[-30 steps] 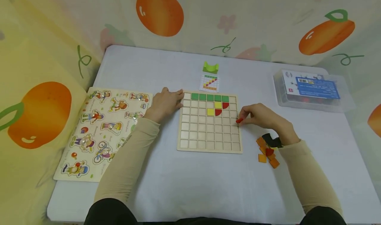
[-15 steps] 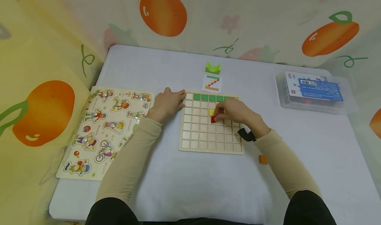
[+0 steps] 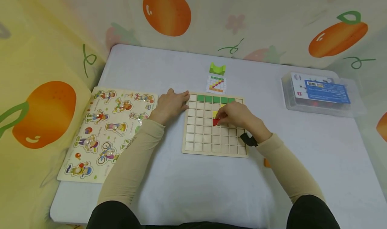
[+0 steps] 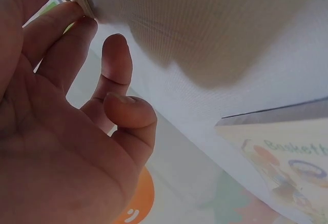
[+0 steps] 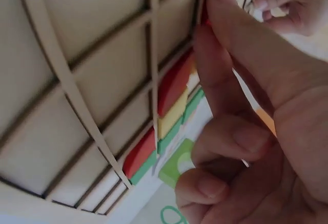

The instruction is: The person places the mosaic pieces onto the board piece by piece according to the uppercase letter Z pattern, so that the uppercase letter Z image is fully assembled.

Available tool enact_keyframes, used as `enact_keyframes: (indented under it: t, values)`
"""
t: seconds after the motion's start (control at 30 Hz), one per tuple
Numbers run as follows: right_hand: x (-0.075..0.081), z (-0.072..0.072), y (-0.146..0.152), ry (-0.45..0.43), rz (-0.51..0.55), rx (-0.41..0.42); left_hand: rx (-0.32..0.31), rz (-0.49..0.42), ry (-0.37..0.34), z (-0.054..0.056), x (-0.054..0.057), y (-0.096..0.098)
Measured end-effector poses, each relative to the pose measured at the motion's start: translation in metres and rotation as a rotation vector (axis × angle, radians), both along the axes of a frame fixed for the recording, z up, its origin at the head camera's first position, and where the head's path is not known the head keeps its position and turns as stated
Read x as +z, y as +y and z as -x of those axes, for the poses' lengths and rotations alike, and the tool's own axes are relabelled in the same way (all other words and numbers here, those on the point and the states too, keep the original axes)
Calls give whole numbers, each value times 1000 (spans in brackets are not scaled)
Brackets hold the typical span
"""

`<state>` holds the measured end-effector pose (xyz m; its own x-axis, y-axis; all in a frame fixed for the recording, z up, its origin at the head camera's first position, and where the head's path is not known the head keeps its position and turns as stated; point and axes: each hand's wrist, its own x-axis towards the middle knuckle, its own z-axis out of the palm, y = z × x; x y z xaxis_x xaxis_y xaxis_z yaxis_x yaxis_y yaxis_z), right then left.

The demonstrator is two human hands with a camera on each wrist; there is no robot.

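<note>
My right hand (image 3: 236, 115) pinches a red quarter-circle tile (image 3: 215, 122) between thumb and index finger. The tile lies at a cell of the wooden grid board (image 3: 199, 138), just below a yellow square tile (image 3: 215, 114). Two other red tiles (image 5: 177, 83) sit in cells nearby in the right wrist view; in the head view my hand covers them. A row of green square tiles (image 3: 208, 99) fills part of the board's top row. At the board's upper left edge rests my left hand (image 3: 170, 106), its fingertips touching the rim and its other fingers loosely bent.
A pattern card (image 3: 216, 85) leans before a light green holder (image 3: 217, 68) behind the board. To the left lies a picture puzzle board (image 3: 102, 135); at the back right stands a clear plastic box (image 3: 317, 91). An orange tile (image 3: 267, 163) shows beside the right sleeve.
My right hand has carried the red tile from the board's right edge leftward onto the grid, then settled it lower at a cell. My left hand has stayed at the board's edge.
</note>
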<state>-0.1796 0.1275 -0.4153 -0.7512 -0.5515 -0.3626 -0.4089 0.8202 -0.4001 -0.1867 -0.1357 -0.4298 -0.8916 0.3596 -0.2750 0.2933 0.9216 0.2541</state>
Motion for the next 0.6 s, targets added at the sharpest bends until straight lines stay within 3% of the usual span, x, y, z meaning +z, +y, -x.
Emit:
enact_keyframes:
  t: [0.2, 0.37, 0.6]
  values:
    - [-5, -3, 3, 18, 26, -14, -4, 3, -5, 0, -1, 2]
    - [0, -2, 17, 39, 55, -19, -2, 12, -1, 0, -2, 3]
    - [7, -4, 61, 39, 12, -153, 4, 24, 11, 1, -1, 2]
